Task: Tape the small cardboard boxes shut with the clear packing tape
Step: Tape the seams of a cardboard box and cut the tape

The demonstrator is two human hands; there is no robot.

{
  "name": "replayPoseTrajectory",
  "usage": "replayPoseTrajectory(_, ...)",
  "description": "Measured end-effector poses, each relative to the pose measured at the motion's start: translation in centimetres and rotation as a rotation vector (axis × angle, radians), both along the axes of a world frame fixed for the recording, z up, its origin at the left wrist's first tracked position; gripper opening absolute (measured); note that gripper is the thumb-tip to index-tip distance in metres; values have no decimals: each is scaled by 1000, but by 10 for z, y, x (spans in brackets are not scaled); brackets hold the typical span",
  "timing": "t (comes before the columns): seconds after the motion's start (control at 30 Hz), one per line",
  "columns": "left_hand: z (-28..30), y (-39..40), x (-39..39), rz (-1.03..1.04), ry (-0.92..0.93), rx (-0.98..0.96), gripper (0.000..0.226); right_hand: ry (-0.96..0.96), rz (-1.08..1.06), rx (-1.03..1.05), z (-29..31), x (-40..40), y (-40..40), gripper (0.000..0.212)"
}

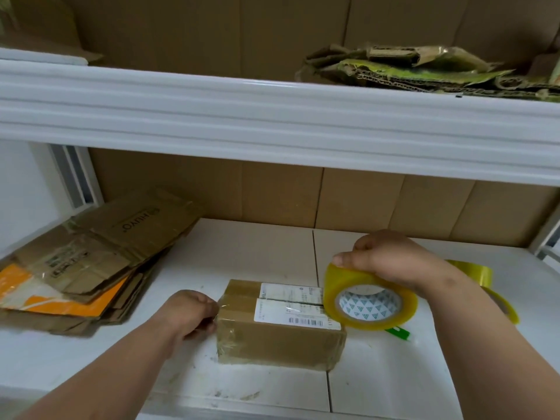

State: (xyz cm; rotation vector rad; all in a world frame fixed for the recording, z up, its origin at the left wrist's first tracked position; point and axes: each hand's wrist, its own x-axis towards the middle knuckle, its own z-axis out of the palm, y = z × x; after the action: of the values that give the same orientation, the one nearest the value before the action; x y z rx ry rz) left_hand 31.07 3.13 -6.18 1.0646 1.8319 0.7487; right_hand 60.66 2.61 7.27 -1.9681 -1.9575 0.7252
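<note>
On my far left I see a stack of flattened cardboard boxes (91,253), creased brown corrugated sheets with an orange printed one underneath, lying on the white shelf (257,247). Next comes my left hand (191,313), fingers curled against the left end of the small cardboard box (281,325), where they seem to pin the tape end down; the fingertips themselves are hidden, so I cannot tell exactly how they pinch. The box sits mid-shelf, a squat brown block with a white shipping label (294,307) split along the flap seam and glossy, wrinkled film over its left end. I judge the seam strip as just begun: a clear band looks stretched across the top toward the tape roll (369,301), which my right hand (391,259) grips from above, thumb and fingers curled round its yellowish, shiny rim, just above the box's right end. Cutting and smoothing remain. Beyond lies a second tape roll (485,286), with something green (398,331) beside it.
</note>
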Motion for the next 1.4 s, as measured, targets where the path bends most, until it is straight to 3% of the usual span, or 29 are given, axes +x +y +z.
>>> replayPoseTrajectory(0.1,12,6,2,-176,334,76,13,4,11,9,-2,1,0,44)
replayPoseTrajectory(0.17,16,10,4,-218,425,113,13,4,8,12,-3,3,-1,43)
replayPoseTrajectory(0.3,33,2,-2,-156,-28,66,17,-2,1,23,-3,6,-4,41)
replayPoseTrajectory(0.37,45,-5,-6,-248,-104,-21,28,-6,9,24,-4,6,-4,42)
replayPoseTrajectory(0.43,52,-9,-5,-412,86,-56,36,-15,21,24,-6,5,-3,42)
replayPoseTrajectory(0.57,54,-8,14,-660,691,-51,62,-12,31,27,-6,4,-1,42)
replayPoseTrajectory(0.63,54,-7,27,-699,856,19,65,-27,41,33,-6,2,-1,42)
replayPoseTrajectory(0.8,41,-7,75,-775,803,171,64,-67,49,56,-5,3,-4,46)
replayPoseTrajectory(0.9,27,-7,82,-786,926,130,87,-79,55,74,-8,2,-5,48)
replayPoseTrajectory(1.03,25,-11,78,-816,958,82,111,-113,91,75,-6,4,-3,57)
replayPoseTrajectory(1.1,25,-12,78,-822,963,81,119,-13,88,46,-6,15,-2,56)
replayPoseTrajectory(1.23,22,-13,78,-801,974,131,118,453,104,-23,-17,42,-3,38)
replayPoseTrajectory(1.4,20,-14,76,-786,968,176,115,636,207,-14,-35,61,2,52)
